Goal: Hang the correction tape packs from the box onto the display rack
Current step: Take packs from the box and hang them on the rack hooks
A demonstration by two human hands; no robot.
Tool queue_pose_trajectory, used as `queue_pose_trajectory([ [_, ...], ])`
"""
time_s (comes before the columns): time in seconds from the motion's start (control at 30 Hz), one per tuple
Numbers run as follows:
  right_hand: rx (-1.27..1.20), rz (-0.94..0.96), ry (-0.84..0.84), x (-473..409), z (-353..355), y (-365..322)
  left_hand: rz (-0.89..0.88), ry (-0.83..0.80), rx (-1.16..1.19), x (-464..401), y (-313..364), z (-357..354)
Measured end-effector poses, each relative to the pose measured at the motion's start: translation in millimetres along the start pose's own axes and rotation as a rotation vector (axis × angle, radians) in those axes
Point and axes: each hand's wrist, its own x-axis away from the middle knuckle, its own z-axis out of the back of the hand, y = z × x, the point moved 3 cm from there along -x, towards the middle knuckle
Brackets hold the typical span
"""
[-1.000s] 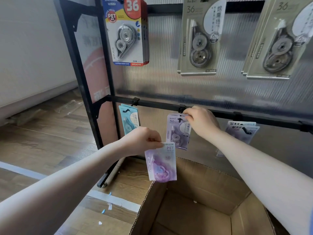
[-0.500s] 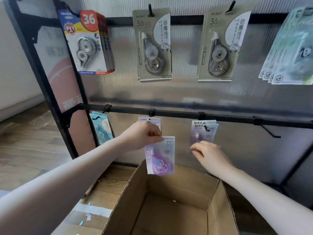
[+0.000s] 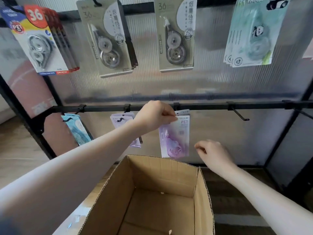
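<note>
The left hand (image 3: 155, 116) has moved up and to the right since half a second ago. Then it held the purple correction tape pack (image 3: 174, 138) low, just over the cardboard box (image 3: 152, 192). Now its grip pinches the top corner of the pack right under the black rail (image 3: 194, 106), at the third hook from the left, where like packs (image 3: 183, 112) already hang. The hook itself is hidden behind the hand, so it is hard to tell if the pack is on it yet. It looks very close to being hung.

The right hand (image 3: 215, 154) has dropped away from those packs. It sits at about 4 o'clock from the held pack, near the box's back edge. Its fingers are loosely curled and hold nothing. It may be going to the box.

The box looks bare inside, with only small scraps, so this could be the last pack.

Counting: five hooks show on the lower rail. Three carry packs: a blue bunch (image 3: 76, 129), a lilac bunch (image 3: 122, 121), and the purple ones. Two at 3 o'clock are bare (image 3: 238, 114). Four bunches of bigger packs hang on the top row.
</note>
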Motion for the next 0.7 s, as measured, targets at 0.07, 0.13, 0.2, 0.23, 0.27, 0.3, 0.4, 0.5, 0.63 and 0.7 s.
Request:
queue_pose_trajectory([
  [0.07, -0.015, -0.017, -0.018, 4.7, -2.6, 9.0, 0.001, -0.012, -0.027, -5.3, 3.8, -7.2],
  [0.13, -0.04, -0.035, -0.032, 9.9, -5.1, 16.9, -0.013, -0.019, -0.059, -8.4, 6.6, -14.1],
  [0.2, -0.04, -0.048, -0.046, 13.5, -7.3, 23.5, -0.025, -0.02, -0.087, -9.6, 7.2, -19.9],
  [0.23, -0.042, -0.056, -0.052, 14.4, -7.8, 26.6, -0.024, -0.018, -0.093, -9.7, 6.7, -22.4],
  [0.27, -0.051, -0.065, -0.054, 14.7, -8.1, 29.3, -0.019, -0.014, -0.094, -9.7, 6.1, -24.6],
  [0.3, -0.064, -0.075, -0.052, 14.9, -8.7, 31.9, -0.014, -0.003, -0.09, -9.4, 5.2, -26.6],
  [0.4, -0.081, -0.086, -0.047, 15.5, -9.8, 36.7, -0.001, 0.053, -0.085, -9.1, 4.7, -30.7],
  [0.5, -0.08, -0.084, -0.051, 16.0, -12.2, 38.0, 0.018, 0.065, -0.1, -11.1, 3.1, -34.8],
  [0.63, -0.072, -0.086, -0.064, 15.3, -14.9, 36.6, 0.013, 0.03, -0.165, -16.5, -3.0, -40.8],
  [0.7, -0.078, -0.083, -0.066, 14.8, -16.0, 35.3, 0.013, 0.025, -0.186, -18.7, -5.9, -44.0],
])
